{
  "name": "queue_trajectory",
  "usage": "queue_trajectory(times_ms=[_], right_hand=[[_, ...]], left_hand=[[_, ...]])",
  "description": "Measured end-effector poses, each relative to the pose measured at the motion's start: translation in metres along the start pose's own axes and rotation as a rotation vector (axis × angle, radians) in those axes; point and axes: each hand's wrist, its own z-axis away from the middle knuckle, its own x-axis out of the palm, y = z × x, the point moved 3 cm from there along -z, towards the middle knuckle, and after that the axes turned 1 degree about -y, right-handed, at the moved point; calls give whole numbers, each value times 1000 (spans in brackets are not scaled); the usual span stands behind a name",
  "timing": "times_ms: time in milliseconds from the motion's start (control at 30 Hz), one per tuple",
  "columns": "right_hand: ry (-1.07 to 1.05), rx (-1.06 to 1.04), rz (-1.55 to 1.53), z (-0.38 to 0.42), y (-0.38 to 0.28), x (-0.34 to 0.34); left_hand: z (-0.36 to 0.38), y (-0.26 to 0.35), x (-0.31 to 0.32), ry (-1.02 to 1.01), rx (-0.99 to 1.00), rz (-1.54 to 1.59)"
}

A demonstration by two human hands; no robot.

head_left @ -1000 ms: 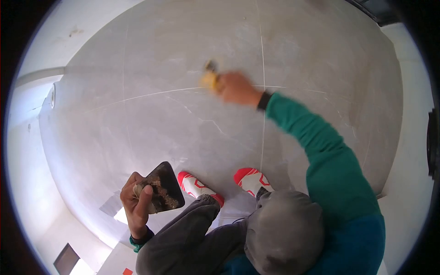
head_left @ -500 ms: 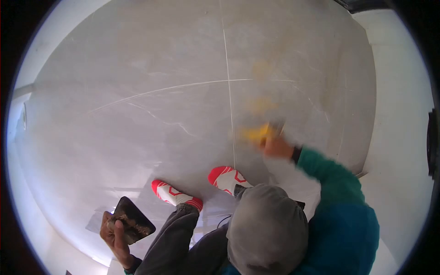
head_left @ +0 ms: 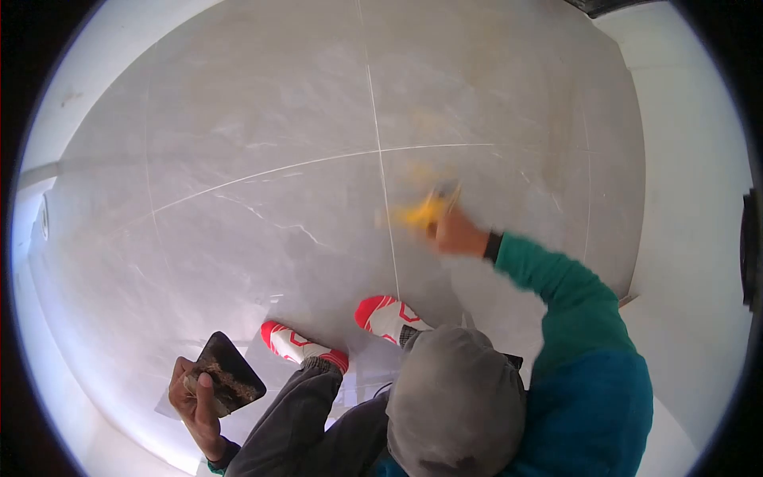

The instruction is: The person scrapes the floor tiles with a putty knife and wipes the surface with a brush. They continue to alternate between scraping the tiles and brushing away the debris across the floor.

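Note:
My left hand (head_left: 193,404), low at the left, is closed round the near end of a dark flat rectangular thing (head_left: 245,381) with rounded corners. Brown patches cover part of its upper face, and my thumb lies on top. Out over the grey floor, my right hand (head_left: 461,234) is closed on a yellow thing (head_left: 425,211) smeared by motion. A dark part shows at its far end, near my knuckles. Its exact kind cannot be made out, nor whether it touches the floor.
Large grey tiles with white joint lines make up the floor (head_left: 262,119). My feet, in white and red footwear (head_left: 388,318), stand below the joint crossing. A white wall (head_left: 683,159) rises at the right, with a dark object (head_left: 749,250) at its edge.
My right hand has moved left and slightly up in view with the yellow thing. My left hand still holds the dark rectangular thing, slightly shifted. The whole view has turned a little.

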Motion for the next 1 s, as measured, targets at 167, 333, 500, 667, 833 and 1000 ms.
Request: queue_trajectory(times_ms=[167,333,500,667,833,1000], right_hand=[[54,93,135,-51,57,-13],[231,88,479,-128,77,-106],[-302,54,-206,19,-15,-6],[215,104,380,-64,56,-96],[101,181,150,79,52,-89],[-241,349,-15,154,55,-55]], left_hand=[[-3,10,3,10,-59,-3],[-6,15,-2,0,42,5],[-8,3,-4,-34,40,6],[-10,16,3,-43,-63,24],[-7,1,-3,-14,-58,11],[-10,-6,-2,14,-76,10]])
